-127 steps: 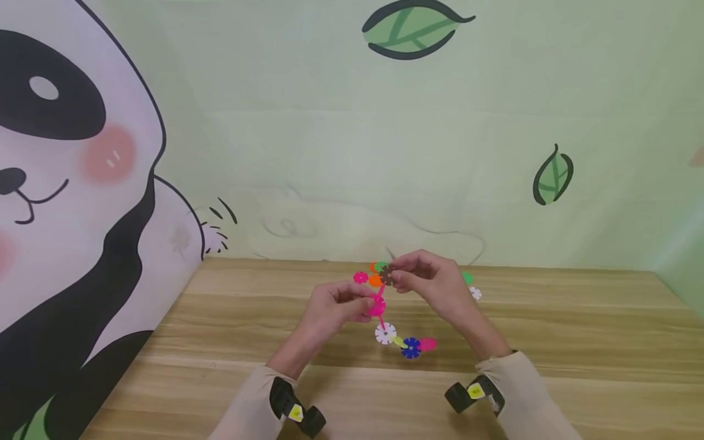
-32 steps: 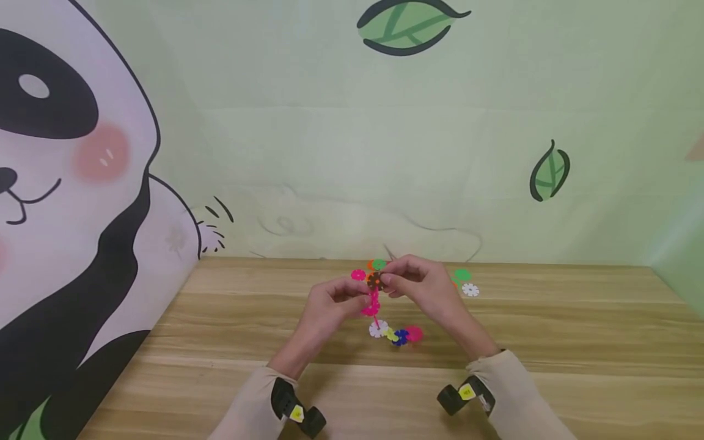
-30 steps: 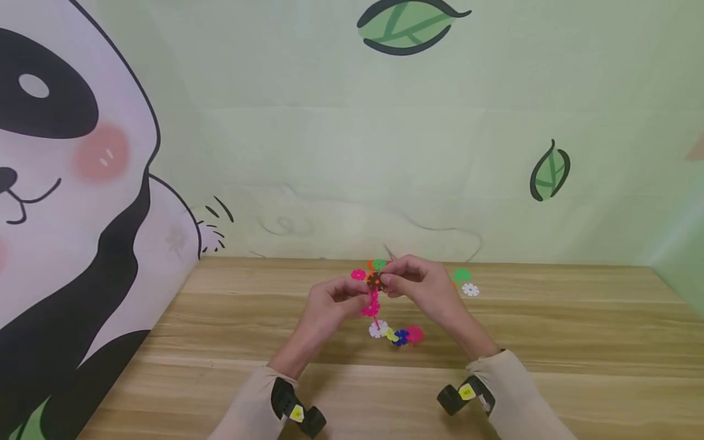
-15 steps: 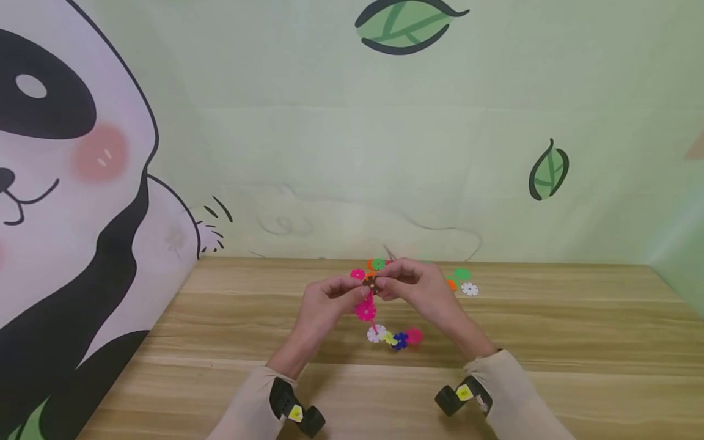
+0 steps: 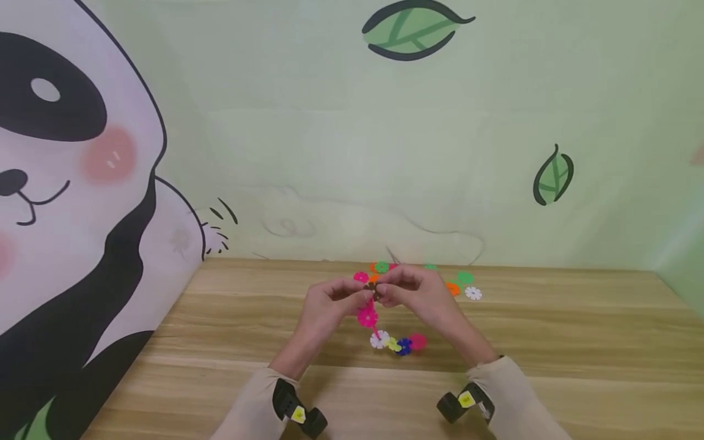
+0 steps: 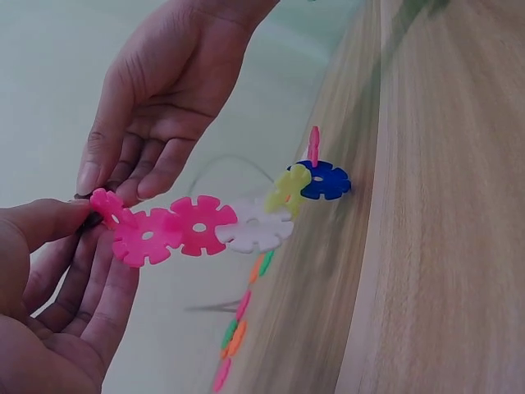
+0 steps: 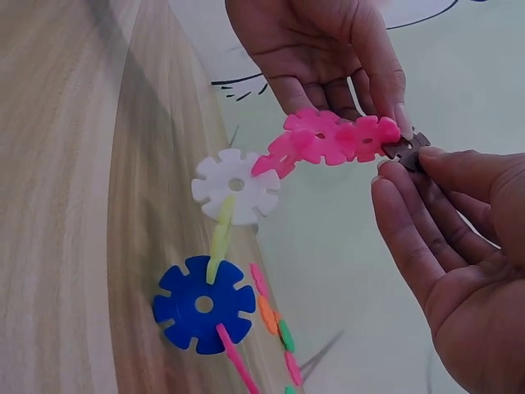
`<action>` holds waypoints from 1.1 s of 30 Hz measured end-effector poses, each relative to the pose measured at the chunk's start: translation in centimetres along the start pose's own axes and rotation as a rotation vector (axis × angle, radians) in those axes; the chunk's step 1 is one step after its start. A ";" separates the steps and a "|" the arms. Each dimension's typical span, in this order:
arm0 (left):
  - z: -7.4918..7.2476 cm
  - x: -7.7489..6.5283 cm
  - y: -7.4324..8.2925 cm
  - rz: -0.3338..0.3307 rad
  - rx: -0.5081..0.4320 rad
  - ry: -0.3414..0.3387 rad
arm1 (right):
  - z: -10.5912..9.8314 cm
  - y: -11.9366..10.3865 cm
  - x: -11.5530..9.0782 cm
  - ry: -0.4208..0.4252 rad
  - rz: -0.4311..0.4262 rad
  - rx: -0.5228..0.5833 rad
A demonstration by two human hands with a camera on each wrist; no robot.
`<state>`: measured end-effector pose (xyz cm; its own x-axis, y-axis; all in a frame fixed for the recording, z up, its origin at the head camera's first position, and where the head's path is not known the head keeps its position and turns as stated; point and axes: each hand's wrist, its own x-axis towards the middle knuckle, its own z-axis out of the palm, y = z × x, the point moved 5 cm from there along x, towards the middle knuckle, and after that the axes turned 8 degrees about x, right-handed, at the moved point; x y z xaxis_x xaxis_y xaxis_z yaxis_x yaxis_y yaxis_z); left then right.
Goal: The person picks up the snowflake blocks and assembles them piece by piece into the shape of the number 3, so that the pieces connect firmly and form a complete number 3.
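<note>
Both hands meet over the table at the upper end of a chain of plastic snowflake discs. My right hand [image 5: 426, 299] pinches a brown snowflake disc [image 7: 406, 153] between thumb and fingers. Opposite it, my left hand [image 5: 324, 308] pinches the chain's end, where a small pink disc [image 7: 369, 138] meets the brown one. How far their slots interlock is hidden by the fingertips. Below hang further pink discs [image 5: 367, 316], then a white disc [image 7: 235, 186], a yellow disc [image 6: 287, 189], a blue disc [image 7: 204, 304] and a last pink disc [image 5: 418, 341].
Loose snowflake discs lie along the back of the wooden table [image 5: 247, 342]: a pink disc [image 5: 360, 277] and a green disc [image 5: 381, 267] behind the hands, with an orange disc [image 5: 453, 288], another green disc [image 5: 465, 278] and a white disc [image 5: 473, 293] at right. A panda-printed backdrop [image 5: 330, 153] stands behind.
The brown disc has come down and towards me in my right hand. My left fingers have shifted from a lower pink disc up to the chain's end, and the two hands' fingertips now meet.
</note>
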<state>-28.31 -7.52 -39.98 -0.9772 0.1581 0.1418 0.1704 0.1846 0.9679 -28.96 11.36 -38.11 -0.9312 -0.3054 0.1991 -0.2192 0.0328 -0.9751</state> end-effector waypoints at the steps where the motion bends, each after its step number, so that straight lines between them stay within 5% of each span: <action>1: 0.0 0.0 -0.1 0.000 0.001 -0.003 | 0.0 0.1 0.0 -0.004 0.006 0.001; 19: 0.0 0.4 -0.4 -0.035 -0.037 -0.002 | -7.3 1.4 1.9 0.115 0.045 -0.115; 33: -0.3 0.3 -0.5 -0.051 -0.035 -0.012 | -7.9 5.1 5.3 0.027 0.131 -0.540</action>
<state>-28.71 -7.84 -40.36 -0.9829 0.1608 0.0899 0.1156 0.1584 0.9806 -37.34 17.44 -41.29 -0.9663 -0.2418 0.0887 -0.2125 0.5538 -0.8051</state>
